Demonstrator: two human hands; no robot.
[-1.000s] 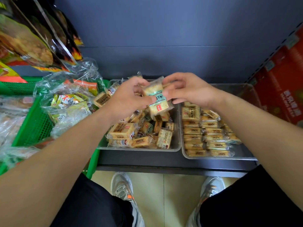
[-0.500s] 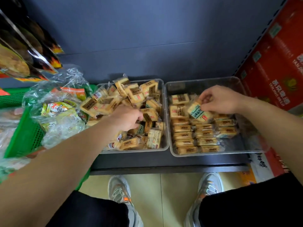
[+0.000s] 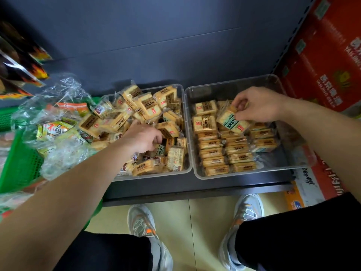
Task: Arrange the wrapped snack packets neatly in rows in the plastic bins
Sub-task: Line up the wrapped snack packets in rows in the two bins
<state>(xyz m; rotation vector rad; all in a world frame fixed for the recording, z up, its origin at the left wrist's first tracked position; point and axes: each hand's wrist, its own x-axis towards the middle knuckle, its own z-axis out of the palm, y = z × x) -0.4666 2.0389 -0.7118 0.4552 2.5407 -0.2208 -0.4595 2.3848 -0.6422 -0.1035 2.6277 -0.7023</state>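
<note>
While the right hand (image 3: 257, 106) pinches a teal-labelled packet (image 3: 231, 122) above the rows of brown-labelled packets (image 3: 214, 151) inside the right bin (image 3: 213, 90), the left hand (image 3: 142, 140) sits, fingers curled, in the loose pile (image 3: 144, 108) in the left bin (image 3: 166, 173) just left of it; whether it grips anything cannot be told. Right of the right bin, a red carton (image 3: 322, 71) reads "YANJING".

A green basket (image 3: 17, 165) heaped with clear plastic bags (image 3: 58, 106) sits at the left end of the dark shelf (image 3: 195, 188). Flame-printed bags (image 3: 37, 57) hang above it. Red cartons (image 3: 320, 61) stack past the right end. Beige floor tiles (image 3: 195, 235) lie below the front edge.
</note>
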